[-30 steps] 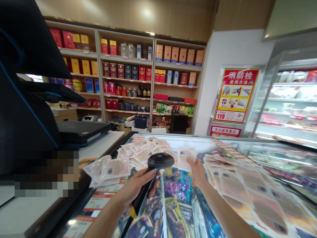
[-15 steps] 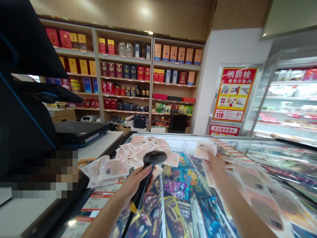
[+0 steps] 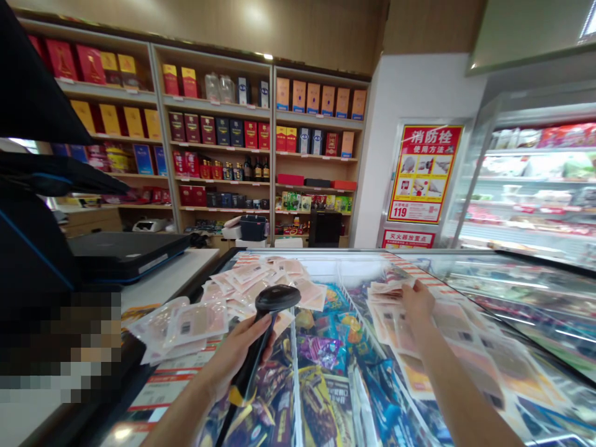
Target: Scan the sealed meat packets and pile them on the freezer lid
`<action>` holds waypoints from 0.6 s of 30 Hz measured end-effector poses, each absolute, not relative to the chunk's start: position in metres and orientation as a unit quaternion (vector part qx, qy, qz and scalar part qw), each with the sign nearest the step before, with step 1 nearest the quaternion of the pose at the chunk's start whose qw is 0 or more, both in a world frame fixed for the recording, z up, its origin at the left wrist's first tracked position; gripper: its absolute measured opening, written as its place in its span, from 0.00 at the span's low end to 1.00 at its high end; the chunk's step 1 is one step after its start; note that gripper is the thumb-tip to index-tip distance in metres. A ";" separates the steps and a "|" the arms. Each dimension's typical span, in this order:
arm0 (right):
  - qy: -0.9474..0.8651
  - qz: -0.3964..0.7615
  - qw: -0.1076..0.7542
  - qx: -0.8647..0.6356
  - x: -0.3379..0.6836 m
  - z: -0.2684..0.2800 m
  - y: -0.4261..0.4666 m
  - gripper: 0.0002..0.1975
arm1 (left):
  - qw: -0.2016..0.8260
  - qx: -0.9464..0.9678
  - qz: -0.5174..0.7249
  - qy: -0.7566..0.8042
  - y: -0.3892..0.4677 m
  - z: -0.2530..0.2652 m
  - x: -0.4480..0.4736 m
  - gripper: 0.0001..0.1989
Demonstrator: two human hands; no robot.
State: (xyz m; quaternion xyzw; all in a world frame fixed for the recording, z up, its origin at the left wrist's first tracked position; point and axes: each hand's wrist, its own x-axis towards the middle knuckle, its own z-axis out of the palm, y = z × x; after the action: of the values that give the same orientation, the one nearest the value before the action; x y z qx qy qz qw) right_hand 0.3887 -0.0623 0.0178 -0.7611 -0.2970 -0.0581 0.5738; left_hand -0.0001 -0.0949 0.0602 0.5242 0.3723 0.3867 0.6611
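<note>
My left hand [image 3: 249, 347] is wrapped round the handle of a black barcode scanner [image 3: 278, 299], its head pointing forward and right. My right hand [image 3: 418, 301] pinches the edge of a flat clear packet [image 3: 390, 287], which is tilted almost edge-on over the right side of the freezer's glass top. Under and beside that hand lie more pale packets [image 3: 459, 326], spread in overlapping rows. Beyond the scanner, on the left side of the glass, a loose heap of similar packets [image 3: 254, 277] is piled. A few more packets [image 3: 193, 320] lie nearer, at the left edge.
Below the glass, the chest freezer holds colourful wrapped goods [image 3: 321, 351], with a white wire divider [image 3: 297, 385] between them. A counter [image 3: 165, 282] with a black flat device [image 3: 133, 254] stands left. Shelves of boxes [image 3: 214, 133] and a lit fridge [image 3: 526, 180] are behind.
My right hand has moved slightly right with its packet, which has gone from facing me to nearly edge-on. The scanner stays in my left hand. The view has turned a little right.
</note>
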 end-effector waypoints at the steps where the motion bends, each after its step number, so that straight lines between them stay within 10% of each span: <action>1: -0.279 -0.074 0.561 -0.776 0.388 0.021 -0.064 0.19 | 0.661 0.524 0.386 0.372 -0.095 0.060 0.000 0.19; 8: -0.390 -0.201 0.530 -0.726 0.349 0.031 -0.062 0.21 | 0.655 0.528 0.391 0.373 -0.096 0.060 0.001 0.18; 18: -0.663 -0.006 0.290 -0.690 0.229 0.013 -0.022 0.18 | 0.635 0.525 0.397 0.405 -0.088 0.058 -0.004 0.19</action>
State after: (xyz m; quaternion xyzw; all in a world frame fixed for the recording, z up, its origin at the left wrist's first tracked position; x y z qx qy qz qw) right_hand 0.2293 -0.0220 0.0130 -0.6898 -0.6635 -0.0065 0.2896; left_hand -0.0039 -0.0884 0.0584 0.5246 0.4051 0.3971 0.6348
